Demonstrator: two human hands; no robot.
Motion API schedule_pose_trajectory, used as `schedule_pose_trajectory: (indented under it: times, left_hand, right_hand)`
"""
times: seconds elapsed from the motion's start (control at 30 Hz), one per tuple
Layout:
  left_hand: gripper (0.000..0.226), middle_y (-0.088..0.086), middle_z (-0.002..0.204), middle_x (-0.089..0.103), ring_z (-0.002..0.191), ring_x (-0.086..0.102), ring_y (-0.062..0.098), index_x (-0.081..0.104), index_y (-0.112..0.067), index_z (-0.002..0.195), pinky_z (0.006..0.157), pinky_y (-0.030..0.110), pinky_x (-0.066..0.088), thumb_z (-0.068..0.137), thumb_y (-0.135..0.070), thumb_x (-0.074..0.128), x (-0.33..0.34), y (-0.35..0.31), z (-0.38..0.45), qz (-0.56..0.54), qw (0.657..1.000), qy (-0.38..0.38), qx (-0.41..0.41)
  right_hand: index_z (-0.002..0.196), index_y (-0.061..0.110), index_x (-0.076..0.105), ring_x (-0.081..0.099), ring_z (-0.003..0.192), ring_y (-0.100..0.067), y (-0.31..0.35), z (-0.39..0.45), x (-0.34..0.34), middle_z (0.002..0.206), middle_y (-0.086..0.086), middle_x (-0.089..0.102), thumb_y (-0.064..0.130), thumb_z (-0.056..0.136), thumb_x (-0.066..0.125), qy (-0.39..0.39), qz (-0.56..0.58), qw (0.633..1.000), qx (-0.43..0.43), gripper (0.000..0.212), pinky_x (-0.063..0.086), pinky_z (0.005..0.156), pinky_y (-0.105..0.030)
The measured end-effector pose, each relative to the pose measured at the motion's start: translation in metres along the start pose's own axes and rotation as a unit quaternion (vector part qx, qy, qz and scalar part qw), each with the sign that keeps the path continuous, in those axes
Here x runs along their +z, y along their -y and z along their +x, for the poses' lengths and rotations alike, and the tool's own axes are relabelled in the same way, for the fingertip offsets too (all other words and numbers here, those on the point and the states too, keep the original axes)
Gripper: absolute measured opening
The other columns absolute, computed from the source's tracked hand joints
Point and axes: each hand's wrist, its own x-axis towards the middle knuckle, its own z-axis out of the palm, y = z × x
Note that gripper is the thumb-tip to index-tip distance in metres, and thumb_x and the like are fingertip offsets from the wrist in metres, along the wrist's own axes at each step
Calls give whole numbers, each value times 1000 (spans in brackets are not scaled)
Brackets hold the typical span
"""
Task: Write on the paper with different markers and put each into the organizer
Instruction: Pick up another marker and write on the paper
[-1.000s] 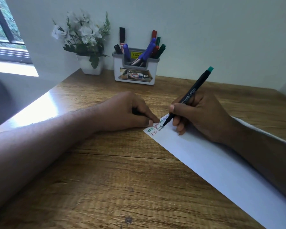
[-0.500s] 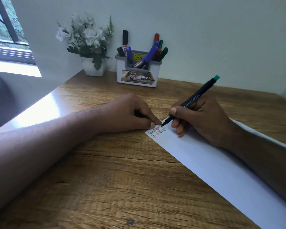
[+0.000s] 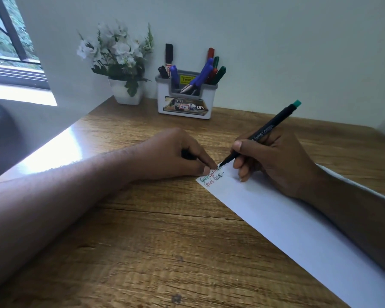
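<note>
Between right hand point(image 3: 273, 158) fingers, a black green-capped marker point(image 3: 262, 132) is pinched, tip on white paper sheet point(image 3: 276, 210), axis slanting up-right; white marker-filled organizer point(image 3: 185, 101) is seen beyond. Left hand point(image 3: 176, 154), curled, pins the corner.

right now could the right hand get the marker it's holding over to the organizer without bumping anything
Probably yes. The right hand grips the marker over the paper, and only bare desk lies between it and the organizer; the left hand sits off to the side.

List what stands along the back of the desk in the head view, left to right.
White flower pot with white flowers → white marker organizer, holding black, blue, red and green markers.
</note>
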Motion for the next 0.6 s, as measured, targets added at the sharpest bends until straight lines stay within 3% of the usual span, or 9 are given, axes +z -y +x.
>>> schedule_pose_trajectory:
  times: [0.13,0.2,0.3,0.43,0.6]
  left_hand:
    - [39,-20,94,66,89,59,-7,67,-39,100,74,18,47,80,-68,51,-2,-5,-1,-28,999,-34,-3]
    - [32,-20,88,57,81,52,-14,60,-32,106,66,6,38,92,-55,42,-1,-6,-1,-40,998,-58,7]
    - [16,-19,83,53,77,50,-9,59,-28,104,63,7,36,99,-28,44,1,-5,-2,-59,996,-72,11]
    - [11,-18,84,58,78,54,1,60,-37,96,69,24,41,94,-30,52,1,-2,-2,-53,996,-66,22]
    - [12,-13,88,60,74,54,-3,62,-32,98,67,21,41,94,-23,55,0,-4,-2,-72,994,-82,14]
  right_hand:
    - [78,-1,69,60,46,-21,1,2,-2,59,-14,66,4,90,56,-23,67,997,-21,19,53,46,-31]
    - [77,2,71,62,48,-21,1,2,-2,62,-14,67,8,88,54,-13,99,995,-31,21,54,48,-31]
    - [76,6,76,66,53,-22,2,3,-2,65,-14,69,11,81,51,0,117,993,-34,25,56,52,-31]
    - [78,9,74,68,57,-24,2,3,-2,69,-17,69,7,79,53,17,117,993,-24,21,57,56,-32]
    - [83,6,67,69,61,-25,1,3,-2,73,-17,71,-5,87,52,23,118,993,-17,19,58,60,-32]
